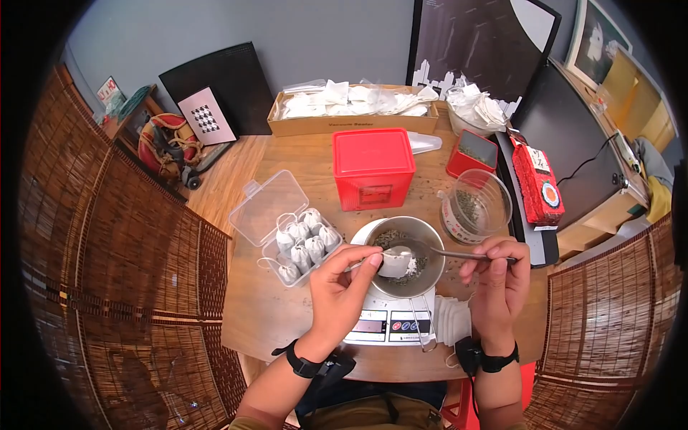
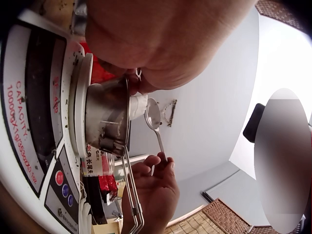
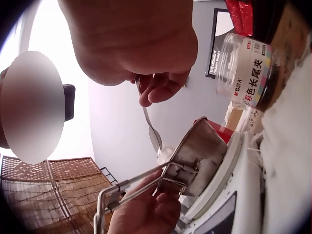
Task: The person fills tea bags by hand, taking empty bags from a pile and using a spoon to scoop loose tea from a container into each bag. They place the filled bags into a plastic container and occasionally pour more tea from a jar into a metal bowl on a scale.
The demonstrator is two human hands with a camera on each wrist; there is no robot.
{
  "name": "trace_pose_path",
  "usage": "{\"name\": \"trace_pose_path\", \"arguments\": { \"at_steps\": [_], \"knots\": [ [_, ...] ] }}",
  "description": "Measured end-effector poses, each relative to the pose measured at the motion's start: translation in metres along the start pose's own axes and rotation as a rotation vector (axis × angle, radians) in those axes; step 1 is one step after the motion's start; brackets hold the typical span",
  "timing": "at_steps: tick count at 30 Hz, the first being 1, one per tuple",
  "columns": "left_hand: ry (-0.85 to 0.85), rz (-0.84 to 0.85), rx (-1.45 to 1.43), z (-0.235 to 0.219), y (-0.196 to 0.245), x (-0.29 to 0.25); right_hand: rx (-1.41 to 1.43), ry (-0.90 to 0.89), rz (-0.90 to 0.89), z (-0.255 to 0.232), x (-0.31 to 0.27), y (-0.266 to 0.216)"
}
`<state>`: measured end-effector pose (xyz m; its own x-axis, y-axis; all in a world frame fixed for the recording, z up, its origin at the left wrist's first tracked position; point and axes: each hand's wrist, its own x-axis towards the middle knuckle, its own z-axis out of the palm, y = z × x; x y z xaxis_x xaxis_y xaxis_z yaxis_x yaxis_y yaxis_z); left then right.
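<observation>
My left hand [image 1: 340, 283] pinches the edge of a small white drawstring bag [image 1: 394, 265] over a metal pot [image 1: 434, 276]. Dried leaf bits lie inside the pot, which has a wire handle and sits on a white digital scale [image 1: 373, 335]. In my right hand [image 1: 499, 287] is a metal spoon [image 1: 459, 254], gripped by its handle. The spoon's bowl [image 2: 153, 113] is right at the bag's mouth in the left wrist view. Left of the scale, an open clear plastic box [image 1: 269, 204] contains several filled, tied white bags [image 1: 301, 236].
Flat white bags [image 1: 453, 321] lie right of the scale. Behind the pot stand a red canister [image 1: 374, 168], a clear jar [image 1: 494, 211] with leaf bits and a small red tin [image 1: 474, 154]. A cardboard box [image 1: 351, 123] of white bags lines the back; a red packet [image 1: 536, 183] lies right.
</observation>
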<state>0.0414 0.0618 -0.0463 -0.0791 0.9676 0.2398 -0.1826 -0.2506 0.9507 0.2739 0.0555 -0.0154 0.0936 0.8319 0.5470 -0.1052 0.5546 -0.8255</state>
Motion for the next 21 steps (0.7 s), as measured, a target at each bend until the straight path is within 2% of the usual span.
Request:
{"name": "trace_pose_path", "arguments": {
  "at_steps": [4,7,10,13,14,17,21],
  "knots": [
    [-0.007,-0.004,0.010,-0.001,-0.001,-0.001,-0.035,-0.028,0.017,0.000,-0.002,-0.001],
    [-0.003,-0.008,0.004,-0.001,-0.001,0.000,-0.057,0.019,-0.031,0.000,-0.001,0.002],
    [-0.001,-0.006,-0.017,0.000,0.000,0.000,-0.049,-0.022,0.009,-0.002,-0.001,0.000],
    [-0.001,-0.001,0.006,0.000,0.000,0.000,-0.018,0.214,0.094,0.006,0.000,-0.003],
    [-0.003,-0.001,0.004,0.001,0.000,-0.001,-0.020,0.215,0.093,0.004,0.002,-0.004],
    [0.038,-0.019,0.003,0.000,0.002,-0.002,-0.041,0.322,0.238,0.002,0.008,-0.003],
    [0.070,-0.071,-0.061,-0.001,0.005,-0.005,-0.116,0.235,0.326,-0.002,0.008,-0.002]
  ]
}}
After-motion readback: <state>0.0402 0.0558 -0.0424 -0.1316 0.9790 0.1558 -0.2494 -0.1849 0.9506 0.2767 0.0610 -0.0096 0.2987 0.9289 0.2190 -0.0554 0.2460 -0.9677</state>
